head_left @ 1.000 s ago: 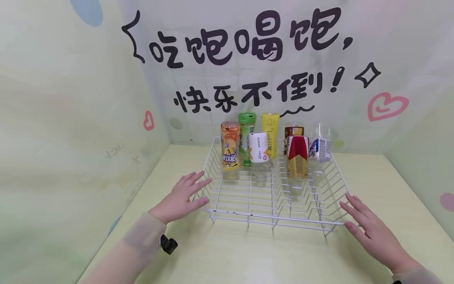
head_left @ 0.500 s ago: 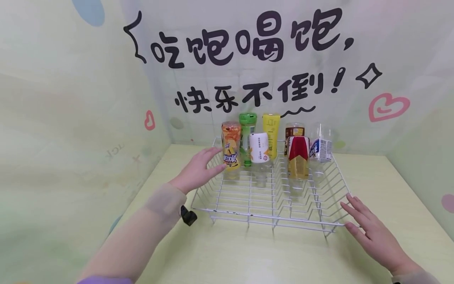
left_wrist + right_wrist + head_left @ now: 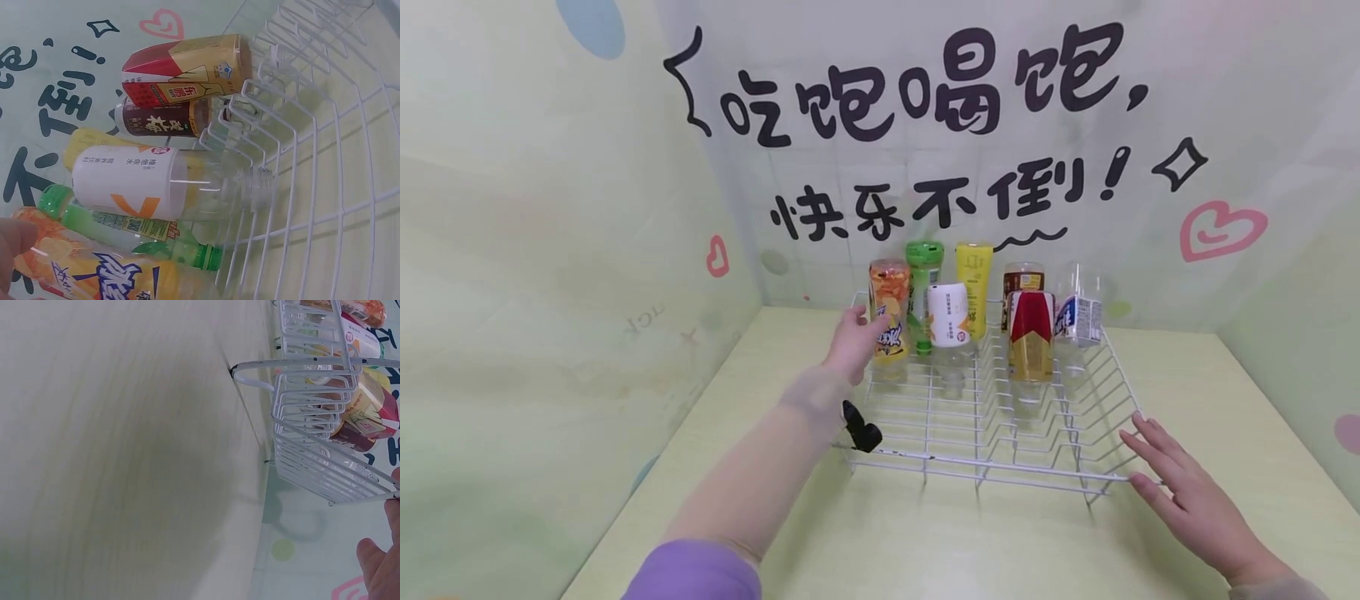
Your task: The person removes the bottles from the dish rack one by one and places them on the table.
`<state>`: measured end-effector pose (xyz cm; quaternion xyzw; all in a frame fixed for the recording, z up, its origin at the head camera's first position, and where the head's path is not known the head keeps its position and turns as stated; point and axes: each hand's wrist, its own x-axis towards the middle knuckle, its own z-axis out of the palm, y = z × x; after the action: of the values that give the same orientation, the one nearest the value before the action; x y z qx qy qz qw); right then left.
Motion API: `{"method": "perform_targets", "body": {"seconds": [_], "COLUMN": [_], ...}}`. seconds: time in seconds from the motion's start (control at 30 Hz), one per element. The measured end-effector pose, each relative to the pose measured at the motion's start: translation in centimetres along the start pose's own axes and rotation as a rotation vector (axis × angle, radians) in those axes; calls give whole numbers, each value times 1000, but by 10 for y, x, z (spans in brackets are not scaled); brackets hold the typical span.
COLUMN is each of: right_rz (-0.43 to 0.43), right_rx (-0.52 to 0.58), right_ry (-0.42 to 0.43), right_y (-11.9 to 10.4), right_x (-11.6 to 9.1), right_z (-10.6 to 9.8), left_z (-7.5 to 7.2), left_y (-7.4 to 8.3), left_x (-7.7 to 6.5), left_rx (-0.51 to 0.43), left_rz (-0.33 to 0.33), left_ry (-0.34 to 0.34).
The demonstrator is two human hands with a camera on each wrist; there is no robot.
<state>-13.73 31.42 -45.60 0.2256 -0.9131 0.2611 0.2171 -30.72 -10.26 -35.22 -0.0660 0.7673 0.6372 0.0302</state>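
A white wire dish rack [image 3: 955, 457] stands on the table, with several drink bottles upside down in it, necks lowest. My left hand [image 3: 853, 346] is at the rack's left side, thumb across the front of the orange-labelled drink bottle [image 3: 889, 308] and fingers along its far left side. In the left wrist view the thumb [image 3: 17, 240] lies over that bottle's base end; the other fingers are hidden there. At the rack's front right corner my right hand [image 3: 1187, 492] rests its loosely extended fingers against the rim.
Beside the orange-labelled bottle stand a green bottle [image 3: 922, 254], a white-labelled bottle [image 3: 949, 315] and a yellow bottle [image 3: 974, 275]. Farther right are a red-and-gold bottle [image 3: 1031, 337], a brown-labelled bottle [image 3: 1024, 275] and a clear bottle [image 3: 1078, 312]. Printed wall sheets surround the table.
My left hand has moved from the rack's front left side, forward and right, to the orange-labelled bottle. My right hand and the bottles stay where they were.
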Motion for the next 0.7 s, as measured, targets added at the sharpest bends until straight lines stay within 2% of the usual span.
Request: {"method": "perform_targets", "body": {"seconds": [0.1, 0.3, 0.43, 0.7], "right_rz": [2, 1, -2, -8], "right_rx": [2, 5, 13, 27], "right_ry": [1, 4, 13, 29], "right_y": [0, -1, -1, -3], "right_x": [0, -1, -2, 0], "right_z": [0, 1, 3, 1], "left_z": [8, 16, 18, 22], "left_y": [-2, -11, -20, -34], "left_x": [5, 16, 24, 36], "left_rx": [-24, 31, 69, 59], "left_rz": [-15, -49, -50, -47], "left_ry": [43, 119, 140, 148]}}
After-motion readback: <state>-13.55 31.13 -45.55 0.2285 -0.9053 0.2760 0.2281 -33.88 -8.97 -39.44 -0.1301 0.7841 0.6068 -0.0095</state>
